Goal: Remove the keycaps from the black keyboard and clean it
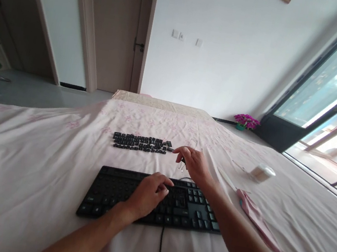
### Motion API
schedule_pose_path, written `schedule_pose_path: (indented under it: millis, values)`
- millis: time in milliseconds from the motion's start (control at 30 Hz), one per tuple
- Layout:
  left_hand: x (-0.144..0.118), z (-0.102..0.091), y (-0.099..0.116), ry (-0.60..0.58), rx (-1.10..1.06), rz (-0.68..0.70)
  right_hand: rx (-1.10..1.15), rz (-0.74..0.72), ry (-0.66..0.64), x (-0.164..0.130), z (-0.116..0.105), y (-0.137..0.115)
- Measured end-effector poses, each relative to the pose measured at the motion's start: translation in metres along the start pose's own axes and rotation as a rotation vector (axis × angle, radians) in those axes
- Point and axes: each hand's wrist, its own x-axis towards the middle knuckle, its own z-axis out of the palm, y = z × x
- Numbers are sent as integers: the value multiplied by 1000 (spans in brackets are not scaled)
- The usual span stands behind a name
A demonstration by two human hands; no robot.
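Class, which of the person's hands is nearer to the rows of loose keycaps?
Right. The right hand reaches beside the right end of the keycaps; the left hand rests on the keyboard, nearer the camera.

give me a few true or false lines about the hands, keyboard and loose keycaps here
1. The left hand rests on the keyboard. True.
2. The loose keycaps lie in rows beyond the keyboard. True.
3. The right hand is flat on the keyboard. False: it reaches past the keyboard, its fingers beside the right end of the keycap rows.
4. The keycaps are piled in a bowl. False: they lie spread on the pink sheet.
5. A folded pink cloth lies right of the keyboard. True.
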Motion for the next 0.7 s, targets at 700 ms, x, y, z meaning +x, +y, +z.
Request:
schedule_pose_path:
  millis: [700]
  values:
    - [-6, 6, 6, -130, 227, 109, 130, -187, -32, -97, 4, 10]
